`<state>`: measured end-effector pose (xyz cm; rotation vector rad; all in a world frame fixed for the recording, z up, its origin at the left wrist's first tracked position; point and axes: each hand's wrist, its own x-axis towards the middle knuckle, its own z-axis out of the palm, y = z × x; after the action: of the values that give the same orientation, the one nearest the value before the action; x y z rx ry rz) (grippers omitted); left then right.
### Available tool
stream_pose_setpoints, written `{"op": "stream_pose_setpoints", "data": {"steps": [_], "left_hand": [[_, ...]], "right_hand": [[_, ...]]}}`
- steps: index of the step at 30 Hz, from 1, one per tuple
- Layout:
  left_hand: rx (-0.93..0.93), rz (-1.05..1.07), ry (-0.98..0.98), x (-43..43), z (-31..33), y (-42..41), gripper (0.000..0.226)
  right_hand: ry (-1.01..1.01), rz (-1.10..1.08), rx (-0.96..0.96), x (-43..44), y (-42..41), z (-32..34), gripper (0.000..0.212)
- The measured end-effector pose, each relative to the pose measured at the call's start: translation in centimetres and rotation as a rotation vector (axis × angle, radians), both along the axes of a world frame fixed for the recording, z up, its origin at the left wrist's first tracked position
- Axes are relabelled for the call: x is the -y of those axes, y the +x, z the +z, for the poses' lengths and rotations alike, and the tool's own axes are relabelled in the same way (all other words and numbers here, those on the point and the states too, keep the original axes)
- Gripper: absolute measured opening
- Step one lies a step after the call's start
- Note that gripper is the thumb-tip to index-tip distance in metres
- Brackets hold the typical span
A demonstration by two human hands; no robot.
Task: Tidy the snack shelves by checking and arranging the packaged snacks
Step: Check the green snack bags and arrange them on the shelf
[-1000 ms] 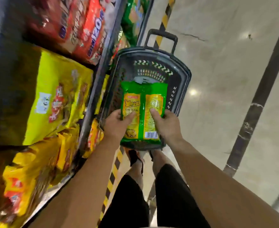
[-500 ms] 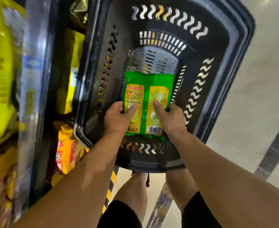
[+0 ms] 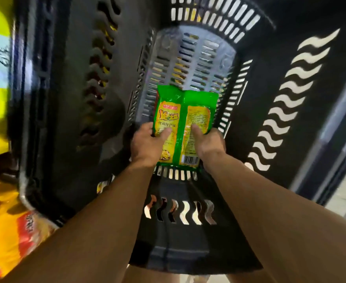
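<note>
Between basket walls [image 3: 66, 99], packet [image 3: 185, 105], room ahead.

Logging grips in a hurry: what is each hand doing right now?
Left hand: grips the green snack packet by its left edge, thumb on front.
Right hand: grips the same packet's right edge, thumb on front.

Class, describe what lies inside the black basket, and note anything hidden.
Inside the black basket, the left hand and right hand hold one green snack packet, thumbs on its face. Beyond it the slotted floor shows bare. Whatever lies under the packet is covered.
</note>
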<state>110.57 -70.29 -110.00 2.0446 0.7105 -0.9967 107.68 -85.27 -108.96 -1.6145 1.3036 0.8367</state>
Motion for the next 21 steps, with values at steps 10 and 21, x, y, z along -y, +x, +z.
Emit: {"op": "stream_pose_setpoints", "data": {"steps": [10, 21], "left_hand": [[-0.016, 0.054, 0.042, 0.7, -1.2, 0.5, 0.046], [-0.054, -0.418, 0.163, 0.8, 9.0, 2.3, 0.05]], "right_hand": [[-0.014, -0.013, -0.122, -0.1, 0.2, -2.3, 0.059], [-0.052, 0.584, -0.105, 0.4, 1.9, 9.2, 0.051]]}}
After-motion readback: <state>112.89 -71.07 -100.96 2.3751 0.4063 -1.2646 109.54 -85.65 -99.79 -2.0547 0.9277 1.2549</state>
